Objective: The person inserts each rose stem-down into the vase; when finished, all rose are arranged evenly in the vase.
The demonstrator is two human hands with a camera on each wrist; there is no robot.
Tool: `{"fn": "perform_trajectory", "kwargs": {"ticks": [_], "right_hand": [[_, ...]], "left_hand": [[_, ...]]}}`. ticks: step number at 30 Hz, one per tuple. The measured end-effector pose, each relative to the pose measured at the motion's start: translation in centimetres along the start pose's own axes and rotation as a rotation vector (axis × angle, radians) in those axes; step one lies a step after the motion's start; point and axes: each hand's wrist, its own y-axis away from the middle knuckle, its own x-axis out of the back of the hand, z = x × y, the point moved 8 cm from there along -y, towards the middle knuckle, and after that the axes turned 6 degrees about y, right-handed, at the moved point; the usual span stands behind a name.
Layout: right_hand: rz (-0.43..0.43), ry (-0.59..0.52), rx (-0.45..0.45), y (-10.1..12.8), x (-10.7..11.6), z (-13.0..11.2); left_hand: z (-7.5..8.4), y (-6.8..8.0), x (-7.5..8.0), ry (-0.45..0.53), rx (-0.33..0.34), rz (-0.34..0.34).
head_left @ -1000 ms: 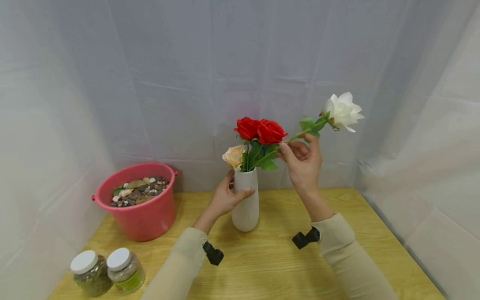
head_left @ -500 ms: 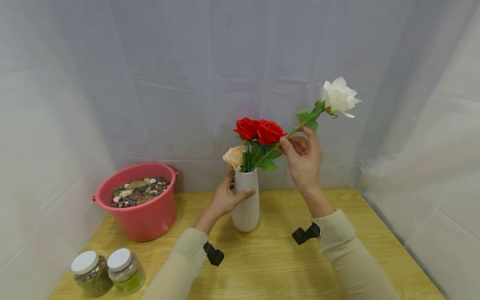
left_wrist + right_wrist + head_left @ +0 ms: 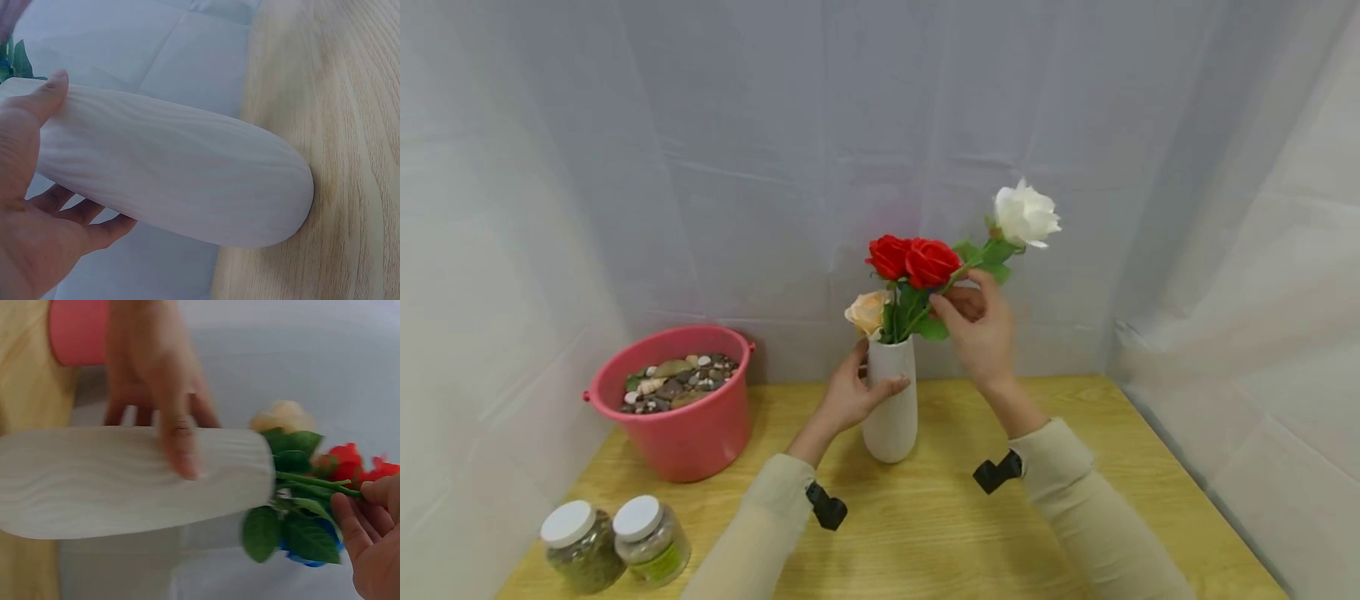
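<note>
A white vase [image 3: 895, 417] with a wavy surface stands upright on the table. My left hand [image 3: 853, 396] grips its upper part, thumb across the near side and fingers behind, as the left wrist view shows. Two red roses [image 3: 932, 262] and a peach rose [image 3: 867, 313] rise from the vase; in the right wrist view a blue flower [image 3: 312, 556] shows behind the leaves. Between thumb and fingers my right hand [image 3: 981, 329] pinches the green stem of a white flower [image 3: 1026, 215]. That stem slants up to the right, its lower end inside the vase mouth.
A pink bucket [image 3: 681, 446] holding pebbles and shells stands at the left of the wooden table [image 3: 925, 533]. Nearer, at the front left, are two lidded jars, one darker [image 3: 583, 554] and one with a green label [image 3: 655, 550]. White sheeting [image 3: 737, 167] surrounds the table.
My right hand has moved left and slightly down after a small rise, bringing the white flower closer to the red roses. The left hand and vase stay in place.
</note>
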Motion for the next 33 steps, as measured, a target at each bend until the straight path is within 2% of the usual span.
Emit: {"fn": "perform_trajectory", "kwargs": {"ticks": [5, 10, 18, 23, 27, 33], "right_hand": [[-0.059, 0.136, -0.094, 2.1, -1.3, 2.7], [-0.065, 0.166, -0.1, 3.3, -1.8, 3.9], [-0.017, 0.236, -0.048, 3.6, -1.7, 4.3], [-0.004, 0.243, -0.029, 3.6, -2.1, 4.5], [-0.043, 0.271, -0.027, 3.9, -2.7, 5.1], [-0.136, 0.369, 0.084, 4.4, -3.7, 5.5]], "left_hand": [[-0.4, 0.4, -0.3, -0.001, -0.003, -0.004], [-0.5, 0.7, -0.6, 0.0, -0.01, 0.001], [-0.1, 0.5, -0.5, -0.007, -0.025, 0.002], [0.1, 0.3, -0.3, -0.006, -0.042, 0.003], [0.2, 0.2, -0.2, -0.003, -0.052, -0.005], [0.0, 0.2, 0.0, -0.025, -0.04, -0.016]]}}
